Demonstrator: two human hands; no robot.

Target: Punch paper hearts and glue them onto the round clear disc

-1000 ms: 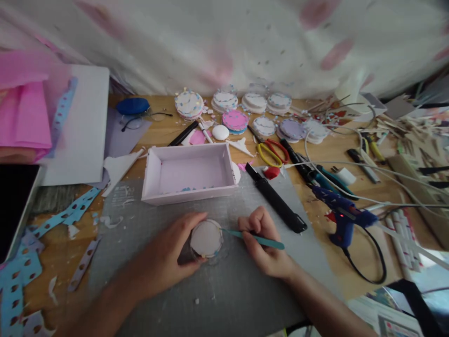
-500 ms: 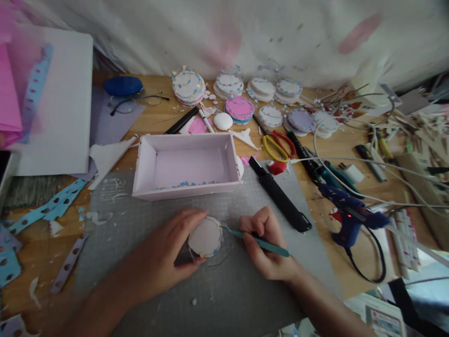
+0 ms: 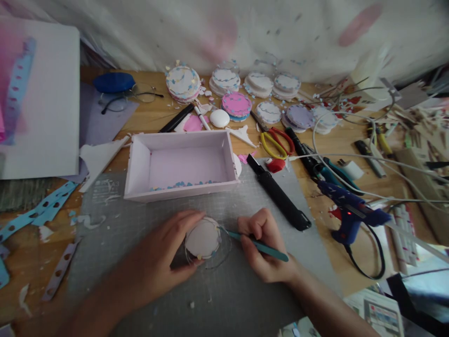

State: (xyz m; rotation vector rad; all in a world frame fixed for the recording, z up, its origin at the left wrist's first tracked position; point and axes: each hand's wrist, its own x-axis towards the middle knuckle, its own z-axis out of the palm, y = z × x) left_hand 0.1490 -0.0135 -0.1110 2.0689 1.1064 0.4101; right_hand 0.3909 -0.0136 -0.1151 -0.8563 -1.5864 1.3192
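A round white disc (image 3: 202, 238) with a wavy edge and small blue and yellow pieces on its rim is gripped between the thumb and fingers of my left hand (image 3: 175, 248). A thin clear ring or loop (image 3: 224, 257) sticks out past its right side. My right hand (image 3: 263, 245) pinches teal tweezers (image 3: 270, 251) like a pen, their tips at the disc's right rim. Beyond both hands stands an open pale lilac box (image 3: 182, 164), with small blue pieces (image 3: 185, 185) along its near inside edge. A grey cutting mat (image 3: 157, 309) lies underneath.
Right of the box lie a black utility knife (image 3: 280, 199), red-and-yellow-handled scissors (image 3: 273, 142) and a blue glue gun (image 3: 351, 210) with a lit red light. Decorated discs, among them a pink one (image 3: 236, 104), stand along the back. Blue punched strips (image 3: 38, 210) and glasses (image 3: 115, 103) are at left.
The whole view has shifted slightly, so things at left sit a little further left. Both hands keep their holds, and the tweezer tips stay at the disc's right rim.
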